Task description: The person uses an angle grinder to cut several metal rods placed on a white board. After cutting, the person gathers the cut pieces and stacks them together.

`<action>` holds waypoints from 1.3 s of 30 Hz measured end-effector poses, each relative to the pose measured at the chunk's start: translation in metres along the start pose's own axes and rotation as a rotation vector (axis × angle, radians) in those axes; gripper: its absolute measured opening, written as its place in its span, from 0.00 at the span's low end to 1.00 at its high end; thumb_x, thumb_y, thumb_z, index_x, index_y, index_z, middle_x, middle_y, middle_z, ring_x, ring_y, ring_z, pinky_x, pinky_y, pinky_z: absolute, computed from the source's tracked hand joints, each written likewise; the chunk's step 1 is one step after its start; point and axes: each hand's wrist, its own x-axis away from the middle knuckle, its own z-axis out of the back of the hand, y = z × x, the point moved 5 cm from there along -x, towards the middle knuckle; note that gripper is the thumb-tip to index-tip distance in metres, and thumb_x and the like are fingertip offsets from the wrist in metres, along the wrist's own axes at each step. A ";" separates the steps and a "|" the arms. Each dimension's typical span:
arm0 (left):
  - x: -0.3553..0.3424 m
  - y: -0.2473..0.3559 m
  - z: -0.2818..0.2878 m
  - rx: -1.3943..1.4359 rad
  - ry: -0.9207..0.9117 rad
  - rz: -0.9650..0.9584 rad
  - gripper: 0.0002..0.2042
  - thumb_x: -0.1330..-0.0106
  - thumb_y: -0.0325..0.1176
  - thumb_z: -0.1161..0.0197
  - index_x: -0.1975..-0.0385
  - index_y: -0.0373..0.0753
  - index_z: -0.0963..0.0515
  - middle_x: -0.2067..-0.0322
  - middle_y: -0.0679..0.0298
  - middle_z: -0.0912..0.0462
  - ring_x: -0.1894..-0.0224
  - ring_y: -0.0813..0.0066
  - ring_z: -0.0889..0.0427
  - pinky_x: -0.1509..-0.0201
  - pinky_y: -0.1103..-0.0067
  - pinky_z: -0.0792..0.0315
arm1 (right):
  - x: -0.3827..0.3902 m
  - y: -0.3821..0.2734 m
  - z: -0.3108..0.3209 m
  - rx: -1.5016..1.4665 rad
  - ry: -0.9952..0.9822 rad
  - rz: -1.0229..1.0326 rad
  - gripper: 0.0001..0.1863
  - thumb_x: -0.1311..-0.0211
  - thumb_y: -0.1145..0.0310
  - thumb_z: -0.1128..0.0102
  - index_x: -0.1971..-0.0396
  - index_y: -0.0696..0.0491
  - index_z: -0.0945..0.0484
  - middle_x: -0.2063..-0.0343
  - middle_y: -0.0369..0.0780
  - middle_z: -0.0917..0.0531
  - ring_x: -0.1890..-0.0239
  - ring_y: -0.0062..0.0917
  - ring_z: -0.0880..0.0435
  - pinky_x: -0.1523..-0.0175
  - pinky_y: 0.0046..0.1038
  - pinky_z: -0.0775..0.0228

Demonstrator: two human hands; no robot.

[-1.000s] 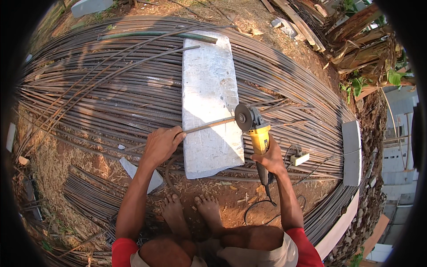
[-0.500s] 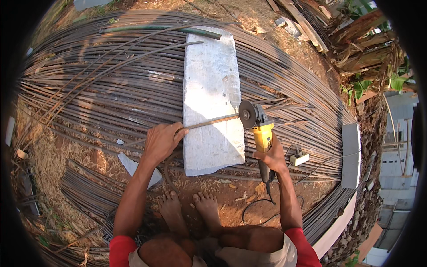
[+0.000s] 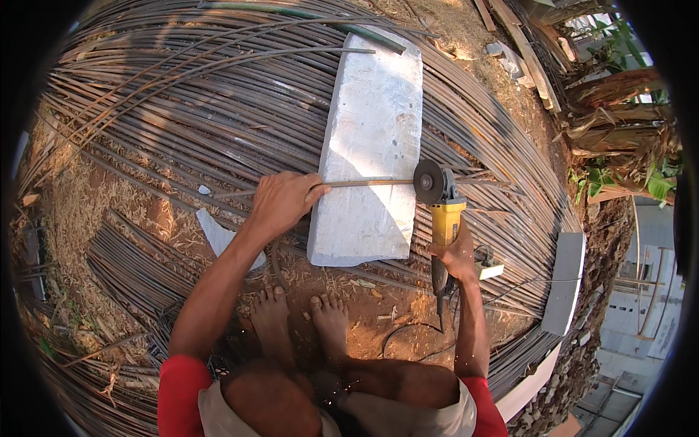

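My left hand (image 3: 287,202) is closed around a thin steel rebar (image 3: 371,182), pressing it down across a pale concrete slab (image 3: 373,131). In my right hand (image 3: 455,255) is a yellow and black angle grinder (image 3: 446,222), gripped by its body. Its dark cutting disc (image 3: 429,181) meets the rebar's right end just beyond the slab's edge. Small orange specks, like sparks, show near my knees. A black cord runs down from the grinder's rear.
Many long rebars (image 3: 218,138) lie under and around the slab. A green pipe (image 3: 306,16) crosses its far end. A white power strip (image 3: 490,272) sits right of my right hand, a grey block (image 3: 564,284) farther right. My bare feet are close to the slab's near edge.
The view has shifted, so the slab sits farther right and higher. The grinder's disc stays at the rebar's end, and small sparks now show near my knees. Both hands keep their hold.
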 end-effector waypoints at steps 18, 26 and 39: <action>0.000 -0.006 -0.006 -0.009 0.057 -0.065 0.15 0.26 0.48 0.35 0.61 0.43 0.12 0.79 0.53 0.17 0.72 0.50 0.16 0.66 0.59 0.25 | -0.008 0.022 -0.001 0.139 0.028 0.150 0.31 0.55 0.79 0.27 0.46 0.59 0.27 0.66 0.35 0.20 0.67 0.22 0.21 0.62 0.28 0.25; -0.001 -0.009 -0.007 0.010 0.033 -0.045 0.15 0.26 0.48 0.35 0.62 0.43 0.12 0.79 0.53 0.17 0.72 0.49 0.16 0.66 0.58 0.25 | -0.007 0.020 0.000 0.137 -0.003 0.014 0.40 0.56 0.63 0.23 0.42 0.61 0.29 0.60 0.39 0.18 0.59 0.26 0.19 0.52 0.32 0.23; -0.001 -0.009 -0.010 0.011 0.049 -0.050 0.16 0.26 0.50 0.35 0.62 0.43 0.12 0.80 0.54 0.18 0.73 0.50 0.16 0.67 0.58 0.26 | -0.007 0.023 -0.003 0.139 0.037 0.027 0.45 0.58 0.56 0.24 0.39 0.63 0.31 0.57 0.42 0.17 0.56 0.30 0.18 0.48 0.33 0.22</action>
